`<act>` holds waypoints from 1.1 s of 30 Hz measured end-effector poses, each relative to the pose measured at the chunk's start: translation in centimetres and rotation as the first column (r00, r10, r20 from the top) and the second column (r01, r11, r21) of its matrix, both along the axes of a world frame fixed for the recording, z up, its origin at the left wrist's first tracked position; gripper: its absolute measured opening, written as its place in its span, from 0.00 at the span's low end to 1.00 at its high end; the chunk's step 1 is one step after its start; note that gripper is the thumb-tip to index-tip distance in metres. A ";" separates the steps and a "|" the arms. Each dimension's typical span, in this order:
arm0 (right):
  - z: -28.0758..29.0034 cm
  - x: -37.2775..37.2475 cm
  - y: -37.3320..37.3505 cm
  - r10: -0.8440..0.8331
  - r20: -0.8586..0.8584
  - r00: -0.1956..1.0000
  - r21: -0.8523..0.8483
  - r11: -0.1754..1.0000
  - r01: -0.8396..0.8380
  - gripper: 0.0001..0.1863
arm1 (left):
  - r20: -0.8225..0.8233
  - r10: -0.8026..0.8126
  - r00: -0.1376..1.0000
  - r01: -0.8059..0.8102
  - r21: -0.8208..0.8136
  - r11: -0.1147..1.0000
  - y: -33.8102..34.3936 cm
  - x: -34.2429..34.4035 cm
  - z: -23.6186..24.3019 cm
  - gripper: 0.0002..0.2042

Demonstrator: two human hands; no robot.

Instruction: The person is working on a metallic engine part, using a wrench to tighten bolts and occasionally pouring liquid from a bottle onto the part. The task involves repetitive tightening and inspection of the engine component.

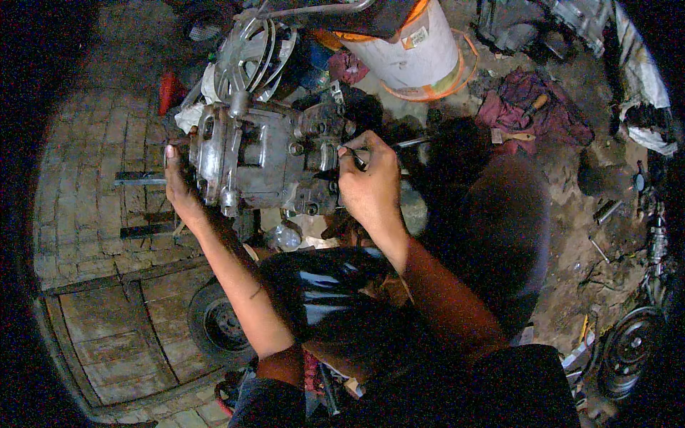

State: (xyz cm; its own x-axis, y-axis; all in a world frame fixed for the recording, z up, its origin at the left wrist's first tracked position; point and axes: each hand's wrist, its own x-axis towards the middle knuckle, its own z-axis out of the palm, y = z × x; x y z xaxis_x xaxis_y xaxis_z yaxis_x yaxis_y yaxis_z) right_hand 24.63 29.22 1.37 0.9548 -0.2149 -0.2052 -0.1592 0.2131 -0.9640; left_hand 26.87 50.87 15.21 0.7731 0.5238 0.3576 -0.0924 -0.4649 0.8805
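Observation:
A grey metal engine casing (pixel 267 146) with bolt bosses and round ports is in front of me. My left hand (pixel 180 187) grips its left end, thumb pointing up along the side; the other fingers are hidden behind it. At the casing's right end, my right hand (pixel 372 187) is closed, with thumb and forefinger pinched together. A thin metal rod (pixel 414 143) sticks out to the right beyond this hand, seemingly held in it; its kind I cannot make out.
A white bucket (pixel 417 60) with orange rims stands behind, beside a spoked wheel (pixel 250 57). Maroon cloth (pixel 510 107) with a wooden-handled tool (pixel 536 105) lies at the right. A small tyre (pixel 221 324) is at the lower left, a dark wheel rim (pixel 629 349) at the lower right.

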 end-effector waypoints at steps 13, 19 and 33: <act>0.8 0.1 1.3 -0.134 0.014 0.991 0.213 0.969 0.128 0.06 | 0.054 0.006 0.999 -0.006 0.013 1.000 -2.1 -0.1 -0.1 0.30; 0.9 0.8 1.8 -0.098 0.054 0.994 0.248 0.965 0.082 0.07 | -0.001 0.032 0.999 -0.032 -0.044 0.999 -1.4 -0.2 0.3 0.27; -1.1 2.4 1.4 -0.076 -0.144 0.987 0.223 0.969 0.107 0.05 | 0.092 -0.006 0.996 0.005 0.016 1.000 -2.9 -0.6 -0.1 0.26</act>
